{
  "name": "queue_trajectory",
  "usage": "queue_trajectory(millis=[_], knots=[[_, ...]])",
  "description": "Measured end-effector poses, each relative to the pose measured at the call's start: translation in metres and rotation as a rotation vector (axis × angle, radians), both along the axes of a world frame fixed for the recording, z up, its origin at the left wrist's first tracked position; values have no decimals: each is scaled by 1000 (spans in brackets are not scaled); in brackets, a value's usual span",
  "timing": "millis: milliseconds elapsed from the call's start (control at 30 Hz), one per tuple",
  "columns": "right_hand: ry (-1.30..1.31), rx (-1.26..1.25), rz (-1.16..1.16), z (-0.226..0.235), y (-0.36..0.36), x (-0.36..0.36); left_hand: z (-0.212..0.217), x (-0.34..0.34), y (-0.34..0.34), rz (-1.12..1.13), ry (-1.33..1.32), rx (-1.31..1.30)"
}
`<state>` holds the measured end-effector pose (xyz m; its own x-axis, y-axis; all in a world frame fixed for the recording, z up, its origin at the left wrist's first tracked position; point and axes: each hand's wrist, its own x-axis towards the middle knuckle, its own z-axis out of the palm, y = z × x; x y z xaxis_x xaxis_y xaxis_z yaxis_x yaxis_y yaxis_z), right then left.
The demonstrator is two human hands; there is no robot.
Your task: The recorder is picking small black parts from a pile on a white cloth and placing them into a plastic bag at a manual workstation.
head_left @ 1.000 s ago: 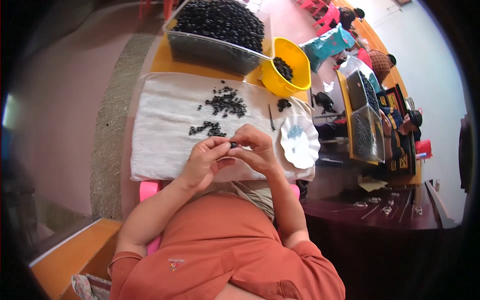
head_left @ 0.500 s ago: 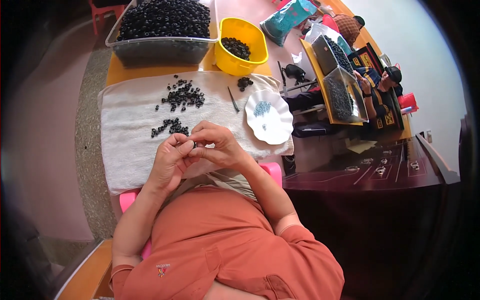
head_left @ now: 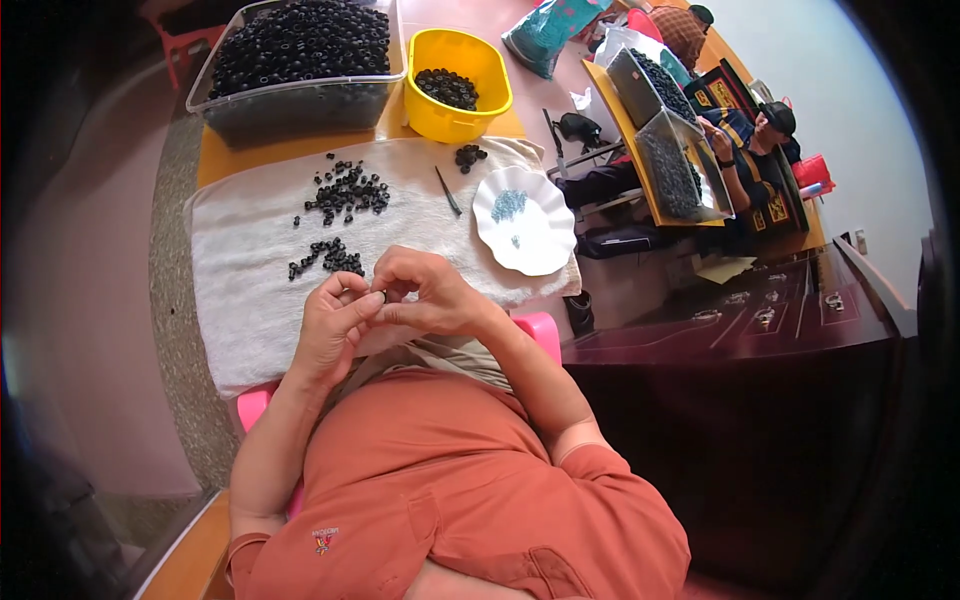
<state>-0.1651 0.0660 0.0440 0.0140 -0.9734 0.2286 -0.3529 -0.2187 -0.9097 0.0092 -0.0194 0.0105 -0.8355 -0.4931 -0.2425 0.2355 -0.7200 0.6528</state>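
Observation:
My left hand point(head_left: 335, 322) and my right hand point(head_left: 432, 292) meet fingertip to fingertip over the near edge of a white towel point(head_left: 250, 330). Both pinch a small black ring-shaped part point(head_left: 384, 297), mostly covered by the fingers. Just beyond my left hand lies a loose pile of small black parts point(head_left: 325, 258), with a larger pile point(head_left: 348, 192) farther off. Dark tweezers point(head_left: 448, 191) rest on the towel. A white wavy-rimmed plate point(head_left: 540, 255) to the right bears tiny clear bluish pieces point(head_left: 509, 206).
At the far side stand a clear bin point(head_left: 290, 110) full of black parts and a yellow tub point(head_left: 455, 122) holding some more. A small black cluster point(head_left: 469, 157) lies near the tub. Across the room a co-worker point(head_left: 765, 150) sits by two clear bins point(head_left: 680, 170).
The view has shifted slightly, moving the table things a little left. My fingers have changed their pinch, and less of the black part shows between them.

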Motion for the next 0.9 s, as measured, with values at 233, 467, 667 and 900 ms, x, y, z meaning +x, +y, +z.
queue_trajectory(millis=[233,467,667,900], knots=[[176,-117,-123,4,8,4,2,-2,4,25,-19,-29],[454,-56,-569,13,49,-107,7,-2,8,43,-81,-114],[843,180,-707,4,55,-159,6,-4,16,29,-123,-121],[962,274,-663,3,40,-159,2,-2,15,34,-120,-137]])
